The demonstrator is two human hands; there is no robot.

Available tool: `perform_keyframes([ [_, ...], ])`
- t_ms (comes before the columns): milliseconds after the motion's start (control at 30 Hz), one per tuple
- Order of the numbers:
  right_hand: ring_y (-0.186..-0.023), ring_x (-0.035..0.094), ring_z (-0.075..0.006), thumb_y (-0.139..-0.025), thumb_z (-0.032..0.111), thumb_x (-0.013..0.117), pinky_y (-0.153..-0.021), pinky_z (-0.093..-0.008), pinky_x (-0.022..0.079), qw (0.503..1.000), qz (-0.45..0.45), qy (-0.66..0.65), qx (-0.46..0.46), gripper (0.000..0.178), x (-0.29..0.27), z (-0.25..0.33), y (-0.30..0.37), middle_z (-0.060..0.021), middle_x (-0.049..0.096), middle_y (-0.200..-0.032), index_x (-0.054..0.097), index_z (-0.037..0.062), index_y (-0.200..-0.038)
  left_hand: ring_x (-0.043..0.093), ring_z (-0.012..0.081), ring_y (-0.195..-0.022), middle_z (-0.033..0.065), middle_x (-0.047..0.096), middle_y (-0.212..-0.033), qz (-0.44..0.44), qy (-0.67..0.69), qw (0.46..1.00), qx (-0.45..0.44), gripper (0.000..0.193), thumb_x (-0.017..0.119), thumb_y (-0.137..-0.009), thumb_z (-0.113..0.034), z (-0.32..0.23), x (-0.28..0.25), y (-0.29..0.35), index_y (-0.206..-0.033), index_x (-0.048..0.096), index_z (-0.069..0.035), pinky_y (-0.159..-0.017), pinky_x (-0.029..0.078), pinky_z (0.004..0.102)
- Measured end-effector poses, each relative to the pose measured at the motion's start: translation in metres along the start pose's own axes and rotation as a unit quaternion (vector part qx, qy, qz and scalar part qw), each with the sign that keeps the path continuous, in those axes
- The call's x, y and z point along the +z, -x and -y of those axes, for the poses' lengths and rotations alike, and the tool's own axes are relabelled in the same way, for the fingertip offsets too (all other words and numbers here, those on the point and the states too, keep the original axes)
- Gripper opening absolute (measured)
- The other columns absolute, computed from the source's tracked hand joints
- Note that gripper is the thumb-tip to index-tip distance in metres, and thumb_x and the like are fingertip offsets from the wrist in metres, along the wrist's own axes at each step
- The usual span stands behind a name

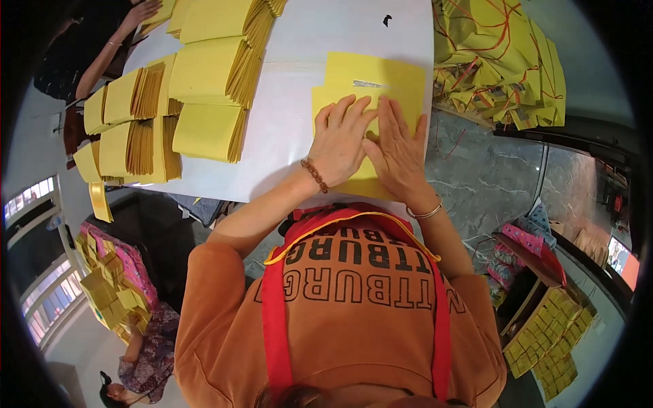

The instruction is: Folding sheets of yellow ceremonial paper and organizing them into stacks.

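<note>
A yellow paper sheet [375, 66] lies near the right edge of the white table, with layered paper edges showing at its left side. A narrow silvery strip [367, 84] shows on it, just beyond my fingertips. My left hand [340, 139] presses on the paper with its fingers apart and a little bent. Beside it my right hand [396, 146] lies flat, fingers stretched out away from me. The two thumbs come close together between the hands. Neither hand grips anything; part of the paper is hidden under them.
Stacks of folded yellow paper [207, 75] cover the table's left side. At the right is a heap of yellow pieces with red cords [500, 61]. Another person's hand [141, 13] is at the far left stacks. A second person [146, 347] is at lower left by yellow bundles [112, 285].
</note>
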State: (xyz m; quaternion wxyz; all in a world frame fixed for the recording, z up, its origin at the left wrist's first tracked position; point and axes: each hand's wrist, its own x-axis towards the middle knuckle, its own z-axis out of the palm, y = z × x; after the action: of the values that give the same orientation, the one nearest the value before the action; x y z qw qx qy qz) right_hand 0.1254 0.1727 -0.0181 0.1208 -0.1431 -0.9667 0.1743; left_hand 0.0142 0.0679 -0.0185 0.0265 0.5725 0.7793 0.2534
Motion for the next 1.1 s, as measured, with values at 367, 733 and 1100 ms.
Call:
perform_keyframes([
  [367,-0.136,0.019,-0.0234,-0.089,0.043,0.046,-0.100,-0.0644,0.011,0.997,0.021,0.079,-0.001,0.058,0.008,0.000,0.000,-0.0079,0.023,-0.147,0.035,0.0127,-0.137,0.040,0.0274,-0.120,0.0146,0.044,-0.126,-0.052,0.305,0.951,-0.016,0.040,0.054,-0.087,-0.015,0.026,-0.012,0.013,-0.123,0.045,-0.001,-0.099,0.032,0.0399],
  [733,-0.138,0.013,-0.0213,-0.091,0.030,0.037,-0.107,-0.0518,0.006,0.989,0.079,-0.116,0.056,0.058,0.003,-0.026,-0.003,-0.0079,0.020,-0.148,0.020,0.0084,-0.142,0.048,0.0356,-0.106,0.0272,0.051,-0.114,0.089,-0.172,0.970,0.148,0.051,0.055,-0.081,-0.021,-0.010,-0.029,0.010,-0.127,0.044,0.000,-0.084,0.040,0.0398],
  [1100,-0.131,0.029,-0.0212,-0.097,0.038,0.028,-0.108,-0.0353,0.017,0.825,-0.074,-0.535,0.166,0.056,-0.039,-0.011,0.006,-0.0121,0.039,-0.137,0.023,0.0007,-0.139,0.058,0.0260,-0.093,0.0164,0.060,-0.104,-0.096,-0.109,0.980,0.134,0.041,0.052,-0.076,-0.015,0.018,-0.018,0.022,-0.116,0.055,-0.006,-0.077,0.045,0.0388],
])
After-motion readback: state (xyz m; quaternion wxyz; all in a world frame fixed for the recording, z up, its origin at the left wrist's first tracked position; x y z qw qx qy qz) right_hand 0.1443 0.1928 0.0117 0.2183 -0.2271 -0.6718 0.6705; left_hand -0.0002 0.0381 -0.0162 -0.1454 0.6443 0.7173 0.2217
